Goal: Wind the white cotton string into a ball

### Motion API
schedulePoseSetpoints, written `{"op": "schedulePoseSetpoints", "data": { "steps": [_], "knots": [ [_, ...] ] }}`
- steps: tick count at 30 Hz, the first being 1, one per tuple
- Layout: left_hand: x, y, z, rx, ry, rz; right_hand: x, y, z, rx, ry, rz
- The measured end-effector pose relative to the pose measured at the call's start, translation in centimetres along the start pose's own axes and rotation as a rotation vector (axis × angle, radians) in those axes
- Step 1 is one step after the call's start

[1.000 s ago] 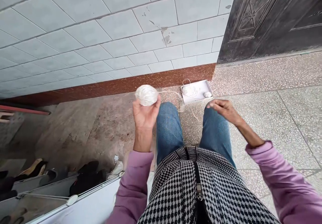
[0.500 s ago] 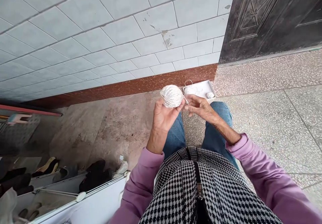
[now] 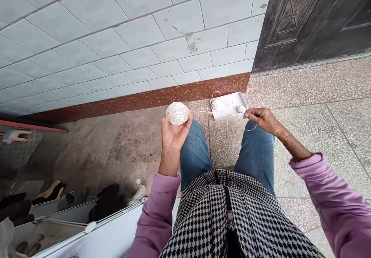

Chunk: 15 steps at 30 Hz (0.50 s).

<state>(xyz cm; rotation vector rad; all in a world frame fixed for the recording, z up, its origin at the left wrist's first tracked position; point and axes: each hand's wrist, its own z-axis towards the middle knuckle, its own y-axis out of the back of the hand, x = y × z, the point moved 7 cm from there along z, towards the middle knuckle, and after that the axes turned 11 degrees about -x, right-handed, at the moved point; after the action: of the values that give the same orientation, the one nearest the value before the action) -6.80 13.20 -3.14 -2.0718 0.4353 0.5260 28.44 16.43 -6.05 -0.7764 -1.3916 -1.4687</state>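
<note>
A ball of white yarn (image 3: 177, 113) rests in my left hand (image 3: 174, 134), held between thumb and fingers above my left knee. From it a strand of yarn (image 3: 201, 111) runs nearly straight across to my right hand (image 3: 262, 120), which pinches it above my right knee. Some loose yarn hangs in loops below the strand, between my knees. Behind it on the floor lies a shallow white box (image 3: 225, 114) by the wall, holding a looser heap of white yarn (image 3: 219, 104) and a small white ball (image 3: 240, 109).
The tiled wall (image 3: 162, 41) with a red-brown base strip stands close in front. A dark carved door (image 3: 307, 22) is at the upper right. Shoes (image 3: 50, 193) sit in a white rack (image 3: 116, 219) at the lower left, near my left elbow.
My hands have moved apart, the left one leftward with the ball and the right one rightward. The yarn between them is now drawn out in a long line.
</note>
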Motion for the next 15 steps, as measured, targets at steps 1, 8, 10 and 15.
{"op": "schedulePoseSetpoints", "data": {
  "steps": [1,8,10,15],
  "knots": [
    [-0.1,-0.1,0.2,0.009,-0.012,-0.004,0.1,-0.2,-0.2,0.033,-0.013,0.005],
    [-0.8,1.5,2.1,-0.061,-0.11,0.003,1.9,-3.7,-3.7,0.36,-0.27,0.349],
    [-0.7,2.7,2.7,-0.109,-0.098,-0.009,1.9,-3.3,-4.1,0.34,-0.283,0.364],
    [-4.6,6.0,3.3,-0.263,-0.191,-0.087,-3.9,5.3,-3.0,0.059,-0.38,0.192]
  ]
}}
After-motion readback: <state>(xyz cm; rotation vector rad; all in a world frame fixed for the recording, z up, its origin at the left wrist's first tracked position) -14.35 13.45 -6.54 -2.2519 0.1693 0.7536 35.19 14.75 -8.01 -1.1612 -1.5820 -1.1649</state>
